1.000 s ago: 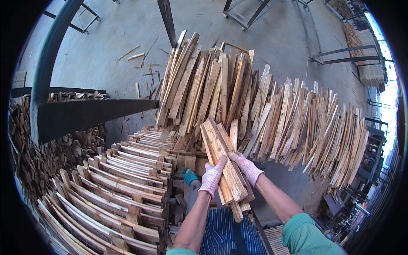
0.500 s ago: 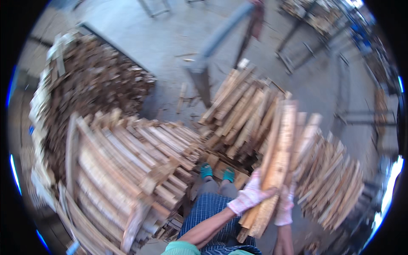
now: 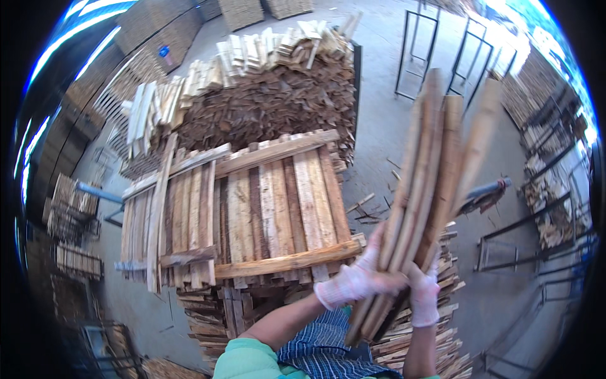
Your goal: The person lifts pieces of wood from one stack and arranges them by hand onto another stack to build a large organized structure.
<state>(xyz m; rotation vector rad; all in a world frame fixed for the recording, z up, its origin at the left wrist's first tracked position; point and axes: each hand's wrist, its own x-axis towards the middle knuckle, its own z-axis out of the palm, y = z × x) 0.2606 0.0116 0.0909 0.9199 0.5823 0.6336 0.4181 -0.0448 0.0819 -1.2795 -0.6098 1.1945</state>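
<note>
Both my hands wear pale pinkish-white work gloves and grip a bundle of several long wooden slats point(image 3: 413, 215), which stands nearly upright in front of my right side and fans apart at the top. My left hand point(image 3: 360, 278) wraps round the bundle's left side near its lower end. On the other side my right hand point(image 3: 424, 295) clasps it, its fingers partly hidden behind the wood. To the left lies a big stack of slats point(image 3: 271, 202), laid side by side, with crosswise slats point(image 3: 287, 263) over its far and near ends.
Beyond the stack rises a heap of brown wood pieces point(image 3: 271, 101), topped with paler boards. More piled slats point(image 3: 451, 316) lie below my right hand. Black metal frames point(image 3: 416, 54) stand far right, and a blue-grey bar point(image 3: 489, 188) shows behind the bundle. Wood scraps litter the floor.
My view has swung left, so the big stack now faces me. The bundle has come along in both hands and stands more upright, its top ends spread wider.
</note>
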